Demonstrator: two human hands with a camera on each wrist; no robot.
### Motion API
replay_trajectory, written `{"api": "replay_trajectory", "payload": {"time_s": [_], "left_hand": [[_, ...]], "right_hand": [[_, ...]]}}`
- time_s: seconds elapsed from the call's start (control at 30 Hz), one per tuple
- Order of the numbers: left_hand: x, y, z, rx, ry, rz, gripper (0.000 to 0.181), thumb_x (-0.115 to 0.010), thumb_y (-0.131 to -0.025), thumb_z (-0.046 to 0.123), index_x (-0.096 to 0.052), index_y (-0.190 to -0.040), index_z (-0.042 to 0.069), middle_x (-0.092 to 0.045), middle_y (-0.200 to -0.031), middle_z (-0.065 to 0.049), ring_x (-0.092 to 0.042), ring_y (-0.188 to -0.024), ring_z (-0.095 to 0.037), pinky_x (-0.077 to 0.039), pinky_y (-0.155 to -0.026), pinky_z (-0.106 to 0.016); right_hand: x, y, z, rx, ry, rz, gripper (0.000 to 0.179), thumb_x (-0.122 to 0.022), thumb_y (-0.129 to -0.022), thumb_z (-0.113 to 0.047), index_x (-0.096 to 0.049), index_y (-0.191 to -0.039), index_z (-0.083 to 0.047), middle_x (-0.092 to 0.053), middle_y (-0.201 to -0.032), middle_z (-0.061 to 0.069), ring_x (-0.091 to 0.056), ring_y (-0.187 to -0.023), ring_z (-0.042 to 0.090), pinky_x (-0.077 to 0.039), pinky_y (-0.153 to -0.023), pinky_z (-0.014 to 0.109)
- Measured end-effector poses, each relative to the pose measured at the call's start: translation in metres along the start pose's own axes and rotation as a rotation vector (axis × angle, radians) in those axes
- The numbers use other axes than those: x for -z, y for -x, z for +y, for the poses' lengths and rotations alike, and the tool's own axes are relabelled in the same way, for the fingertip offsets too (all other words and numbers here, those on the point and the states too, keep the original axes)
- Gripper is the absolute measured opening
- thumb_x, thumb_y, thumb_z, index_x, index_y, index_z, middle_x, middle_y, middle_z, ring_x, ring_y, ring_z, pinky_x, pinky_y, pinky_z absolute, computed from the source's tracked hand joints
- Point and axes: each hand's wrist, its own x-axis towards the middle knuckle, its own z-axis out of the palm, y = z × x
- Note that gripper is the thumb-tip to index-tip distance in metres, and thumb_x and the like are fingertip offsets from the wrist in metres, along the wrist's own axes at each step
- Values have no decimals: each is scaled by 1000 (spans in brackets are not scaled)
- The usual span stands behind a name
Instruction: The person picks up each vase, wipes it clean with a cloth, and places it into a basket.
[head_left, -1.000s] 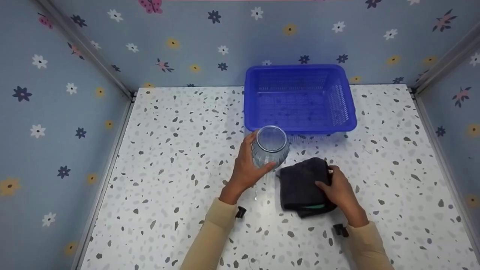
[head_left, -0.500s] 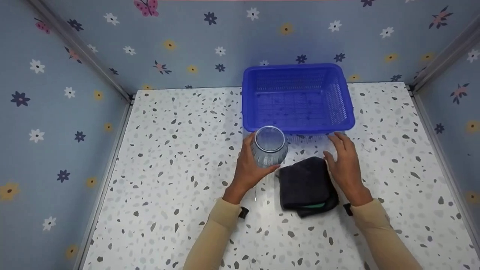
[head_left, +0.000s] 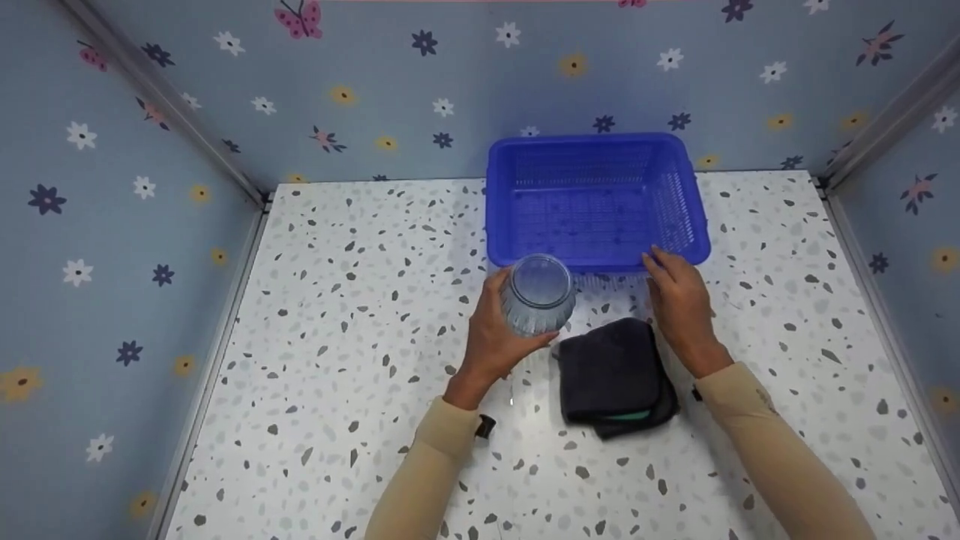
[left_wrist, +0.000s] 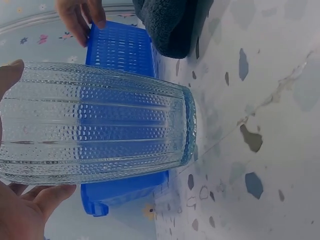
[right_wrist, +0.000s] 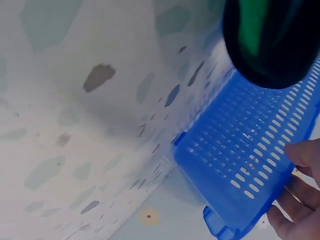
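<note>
My left hand [head_left: 496,337] grips a clear ribbed glass jar [head_left: 538,311] from its left side, with the mouth upward. In the left wrist view the jar [left_wrist: 110,127] has its base close to the table; whether it touches is unclear. At the blue plastic basket [head_left: 600,267], my right hand [head_left: 681,304] holds the front rim near the right corner. The right wrist view has the thumb [right_wrist: 302,151] on the basket's slotted outer wall and the other fingers over the rim. A folded dark cloth [head_left: 611,371] with a green patch lies below the right hand.
The basket stands against the flowered back wall [head_left: 420,90], with nothing visible inside it. Flowered panels rise at left and right of the speckled white table [head_left: 337,360]. The cloth lies just right of the jar.
My right hand has let go of the dark cloth, moved up and forward, and taken hold of the basket's front rim. The left hand and jar have stayed nearly in place.
</note>
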Motion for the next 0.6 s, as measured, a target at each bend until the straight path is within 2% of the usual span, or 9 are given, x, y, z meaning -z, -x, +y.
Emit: {"api": "replay_trajectory", "payload": {"time_s": [0.17,0.33,0.6], "left_hand": [[9,-4,7,-40,0,17,112,-103,-66,29,-36,-153,7,-54,-150,-18,-59,-133,-33,-55,-106,-46],[21,-11,20,-82,4,18,112,-104,-65,28,-36,-153,6,-52,-151,-19,-58,-135,-34,-56,-104,-47],[41,-35,42,-211,-37,54,113,-104,-65,29,-36,-152,4,-51,-151,-22,-56,-136,-35,-53,-109,-45]], "right_hand": [[-5,-4,4,35,35,53,29,-66,-96,15,-76,-121,5,-72,-124,23,-68,-112,45,-55,-99,57],[-5,-7,5,54,71,85,25,-65,-97,15,-79,-115,4,-75,-114,20,-71,-105,42,-59,-91,56],[-3,-10,6,70,110,42,23,-63,-99,13,-79,-114,5,-75,-113,21,-72,-104,41,-60,-90,55]]}}
